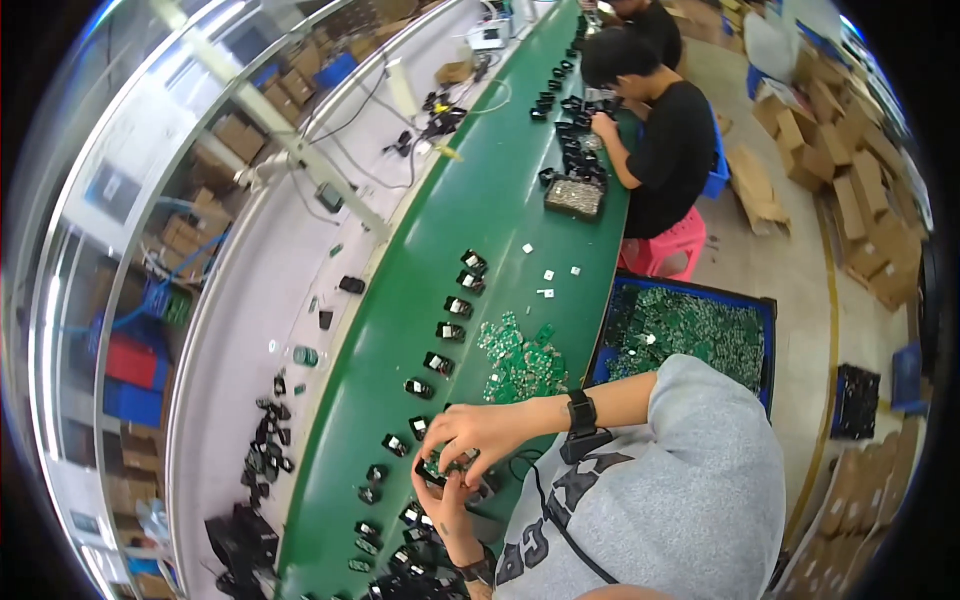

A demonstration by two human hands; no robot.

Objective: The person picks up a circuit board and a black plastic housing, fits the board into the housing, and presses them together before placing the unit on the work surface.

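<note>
My left hand [447, 508] curls round a small black plastic housing [424, 472] from below, its thumb up. Over it, my right hand [455, 437] bends its fingers down onto a small green circuit board [436, 462] at the housing; my fingers partly hide both. Whether the board sits fully inside cannot be seen. A row of similar black housings [437, 363] runs along the green bench beside my hands. More black housings [408, 558] crowd together below my left hand. Loose green circuit boards [520, 362] lie heaped beyond my right forearm.
A blue-rimmed bin [768, 340] full of green boards stands right of the green bench [400, 290]. Small white pieces [548, 275] lie on the bench. Farther along, a person in black [672, 140] sits working by a metal-filled tray [575, 198]. Black parts [265, 450] litter the left ledge.
</note>
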